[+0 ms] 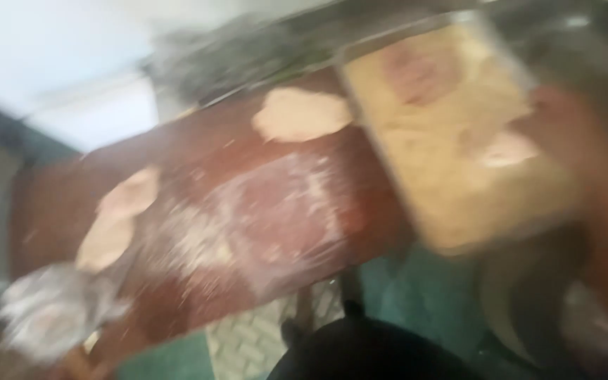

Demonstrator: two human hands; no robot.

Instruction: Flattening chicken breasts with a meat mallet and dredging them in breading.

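Blurry look down at your floured wooden board (248, 211) with dough on it

Neither of your hands shows up clearly in this smeared shot, so you can't tell if they're open or gripping anything. One flattened dough round (301, 114) sits at the board's far edge, just beside a clear tray (459, 134) of pale flour, and a longer dough piece (117, 218) lies on the left side. A crinkled plastic bag (51, 309) sits at the near-left corner.

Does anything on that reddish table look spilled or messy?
Yes. White flour is dusted in a loose patch across the middle of the reddish table, between flat dough pieces. The picture is heavily blurred and tilted, so finer detail cannot be told. No hands show.
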